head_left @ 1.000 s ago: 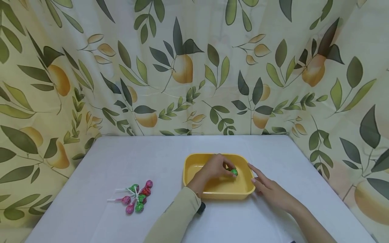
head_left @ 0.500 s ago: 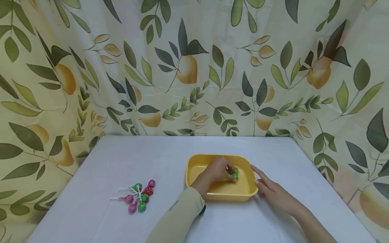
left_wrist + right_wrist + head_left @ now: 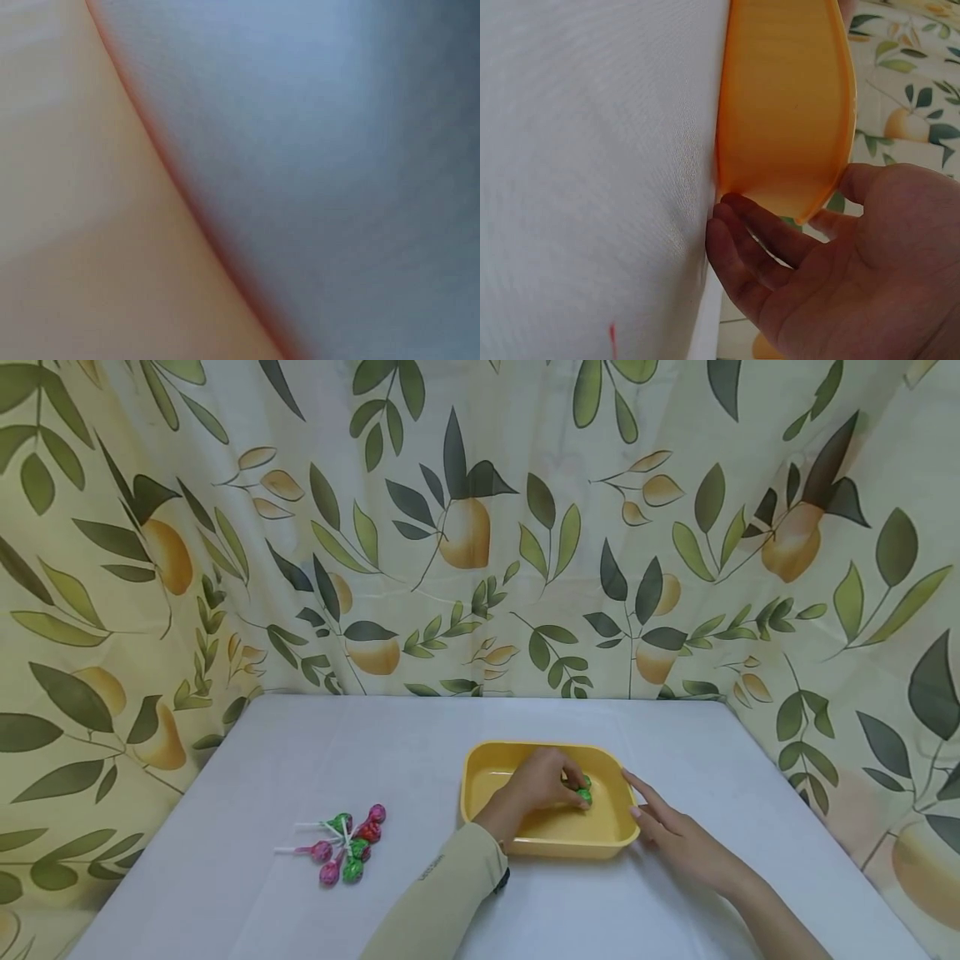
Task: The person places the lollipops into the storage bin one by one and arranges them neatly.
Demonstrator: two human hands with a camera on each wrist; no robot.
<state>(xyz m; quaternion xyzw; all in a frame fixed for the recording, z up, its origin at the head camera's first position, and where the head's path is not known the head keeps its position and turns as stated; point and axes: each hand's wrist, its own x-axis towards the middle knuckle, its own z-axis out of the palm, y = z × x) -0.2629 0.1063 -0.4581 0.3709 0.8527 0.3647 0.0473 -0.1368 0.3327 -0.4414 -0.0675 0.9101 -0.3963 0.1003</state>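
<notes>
In the head view my left hand [image 3: 542, 783] is inside a yellow tray [image 3: 551, 847], its thumb and fingers pinching a green-wrapped lollipop [image 3: 584, 796] low over the tray's floor. A second green-wrapped lollipop [image 3: 587, 782] shows just behind it, partly covered by the fingers. The sticks are hidden by the hand. My right hand [image 3: 678, 839] touches the tray's right side from outside. In the right wrist view its thumb meets the rim of the yellow tray [image 3: 791, 105], and its loosely bent fingers lie by the outer wall. The left wrist view is blurred, showing only the tray's wall [image 3: 90, 225] close up.
Left of the tray, several lollipops lie in a loose pile on the white-covered table [image 3: 420, 735]: a pink lollipop [image 3: 328, 872], a red lollipop [image 3: 370, 832] and a green lollipop [image 3: 352, 869] among them. A leaf-and-fruit patterned curtain [image 3: 480, 527] hangs behind the table.
My left hand has lowered the green lollipop slightly toward the front, and a second green one now shows behind it. The right hand keeps its place at the tray. The head view has shifted slightly.
</notes>
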